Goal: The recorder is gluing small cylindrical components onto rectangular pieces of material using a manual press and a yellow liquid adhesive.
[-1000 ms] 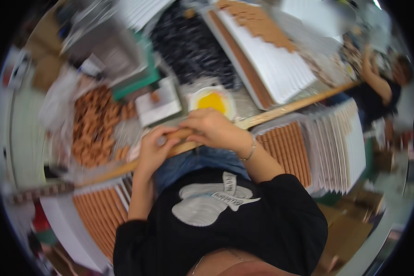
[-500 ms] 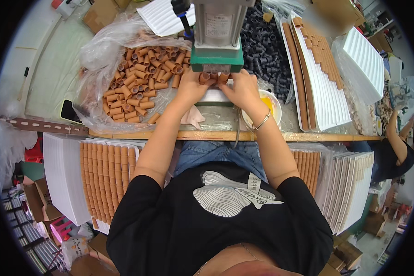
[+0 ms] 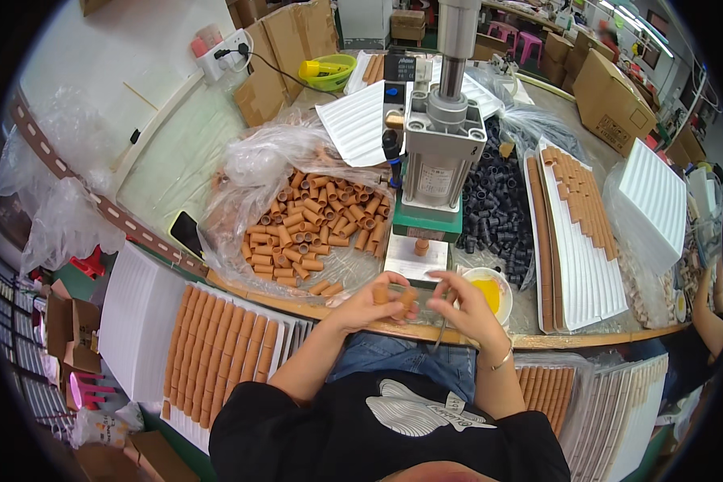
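My left hand (image 3: 366,305) is closed around short brown tubes; one brown tube (image 3: 381,292) stands up between its fingers, and another (image 3: 410,300) shows at the fingertips. Close by on the right, my right hand (image 3: 470,309) has its thumb and fingers apart, with nothing visible between them. Both hands hover over the table's front edge, just in front of a bench press (image 3: 435,173) with a green block under its cylinder. A small brown piece (image 3: 421,247) stands upright on the press's pale base plate (image 3: 400,259), below the green block.
Loose brown tubes (image 3: 313,221) fill a plastic bag left of the press. Black plastic fittings (image 3: 490,209) lie right of it. A white bowl (image 3: 502,287) with yellow contents sits near my right hand. Ridged white trays (image 3: 578,289) hold tubes; a phone (image 3: 186,233) lies at left.
My hands have drawn back from under the press toward me and moved apart. Tubes are now visible in the left hand. The view has tilted up, showing more of the press and room.
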### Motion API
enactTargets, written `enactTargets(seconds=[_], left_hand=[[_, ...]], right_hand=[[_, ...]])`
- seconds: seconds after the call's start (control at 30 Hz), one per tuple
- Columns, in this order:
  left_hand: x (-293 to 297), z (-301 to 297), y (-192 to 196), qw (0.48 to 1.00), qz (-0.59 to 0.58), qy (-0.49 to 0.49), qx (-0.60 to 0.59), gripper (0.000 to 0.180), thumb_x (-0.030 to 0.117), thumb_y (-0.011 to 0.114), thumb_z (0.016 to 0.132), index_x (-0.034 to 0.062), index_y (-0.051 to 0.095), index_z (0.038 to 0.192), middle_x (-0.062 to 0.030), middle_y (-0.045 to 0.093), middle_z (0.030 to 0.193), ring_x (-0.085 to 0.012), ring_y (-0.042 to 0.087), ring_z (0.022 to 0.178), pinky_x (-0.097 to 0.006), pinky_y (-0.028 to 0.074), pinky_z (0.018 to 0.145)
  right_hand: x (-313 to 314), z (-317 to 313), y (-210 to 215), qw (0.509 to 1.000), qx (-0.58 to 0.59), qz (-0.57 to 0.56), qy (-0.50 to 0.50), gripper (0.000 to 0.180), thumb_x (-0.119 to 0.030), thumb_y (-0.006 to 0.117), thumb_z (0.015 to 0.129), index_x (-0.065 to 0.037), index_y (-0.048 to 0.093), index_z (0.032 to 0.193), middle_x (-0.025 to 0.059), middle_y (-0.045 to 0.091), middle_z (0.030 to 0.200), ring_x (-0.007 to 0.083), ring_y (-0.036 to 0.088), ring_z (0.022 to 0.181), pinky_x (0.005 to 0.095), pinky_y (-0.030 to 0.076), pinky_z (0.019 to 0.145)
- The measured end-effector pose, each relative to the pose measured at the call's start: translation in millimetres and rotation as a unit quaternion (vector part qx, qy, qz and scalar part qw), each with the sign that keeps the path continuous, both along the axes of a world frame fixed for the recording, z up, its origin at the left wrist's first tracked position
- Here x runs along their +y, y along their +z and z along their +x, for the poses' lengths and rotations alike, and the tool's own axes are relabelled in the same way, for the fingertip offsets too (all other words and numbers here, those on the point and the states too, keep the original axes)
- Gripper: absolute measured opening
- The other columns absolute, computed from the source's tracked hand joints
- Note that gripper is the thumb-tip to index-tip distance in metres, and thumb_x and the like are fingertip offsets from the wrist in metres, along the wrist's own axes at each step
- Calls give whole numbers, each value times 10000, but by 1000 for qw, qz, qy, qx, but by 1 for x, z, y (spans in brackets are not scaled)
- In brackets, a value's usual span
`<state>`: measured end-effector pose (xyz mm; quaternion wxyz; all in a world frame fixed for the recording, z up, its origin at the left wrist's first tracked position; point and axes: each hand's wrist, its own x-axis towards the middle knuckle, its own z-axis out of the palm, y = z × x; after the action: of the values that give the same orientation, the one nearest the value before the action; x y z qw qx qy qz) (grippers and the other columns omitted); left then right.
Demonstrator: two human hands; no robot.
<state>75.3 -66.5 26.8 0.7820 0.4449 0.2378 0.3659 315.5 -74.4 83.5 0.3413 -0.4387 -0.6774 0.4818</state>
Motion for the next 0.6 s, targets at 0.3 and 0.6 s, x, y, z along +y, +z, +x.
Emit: enactTargets(seconds=[0.3,0.6], left_hand=[[-12,54,6,921,229,93,301,489,162,777,794,71,410,1105,-88,573,972,-182,571,927,-292,447,841],[10,-30,23,772,319,282,473,249,92,719,771,50,609,991,-125,627,985,-304,627,907,-388,501,780]], right_hand=[[-17,4,-17,992,-34,63,-100,195,-82,714,830,-15,641,998,21,589,691,75,523,568,229,440,543],[10,69,-22,946,-80,118,-291,184,-90,683,847,-23,631,1010,84,619,718,145,586,592,267,476,566]])
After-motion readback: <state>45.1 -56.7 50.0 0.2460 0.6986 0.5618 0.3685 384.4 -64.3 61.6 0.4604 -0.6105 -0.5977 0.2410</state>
